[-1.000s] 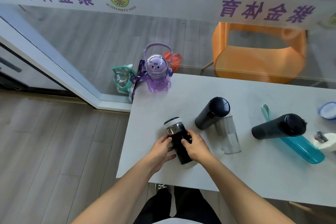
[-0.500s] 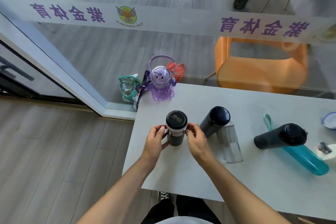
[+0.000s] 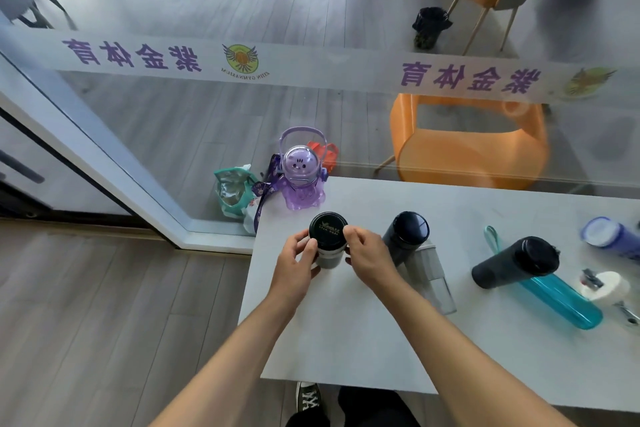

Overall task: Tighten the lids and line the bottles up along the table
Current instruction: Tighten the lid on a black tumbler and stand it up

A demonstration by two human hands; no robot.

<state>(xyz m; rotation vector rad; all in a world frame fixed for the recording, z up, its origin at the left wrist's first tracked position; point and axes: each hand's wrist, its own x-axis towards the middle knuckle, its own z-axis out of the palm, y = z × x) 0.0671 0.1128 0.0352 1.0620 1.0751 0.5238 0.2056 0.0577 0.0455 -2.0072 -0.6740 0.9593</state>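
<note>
A black-lidded steel flask (image 3: 328,230) stands upright near the table's left end. My left hand (image 3: 296,262) grips its body from the left, and my right hand (image 3: 367,256) pinches the lid's right edge. Behind it a purple bear bottle (image 3: 302,180) stands at the far left corner. To the right a clear bottle with a dark lid (image 3: 412,246) lies on its side. Further right lies a teal bottle with a black lid (image 3: 526,269). A blue bottle (image 3: 609,237) lies at the right edge.
The white table (image 3: 363,329) butts against a glass wall; its left edge is close to the flask. A white lid with a metal clasp (image 3: 606,286) sits at the right. Beyond the glass stand an orange stool (image 3: 467,149) and bags on the floor.
The flask lay on its side a second ago; both hands stood it upright and moved it further back on the table. My view has tilted upward.
</note>
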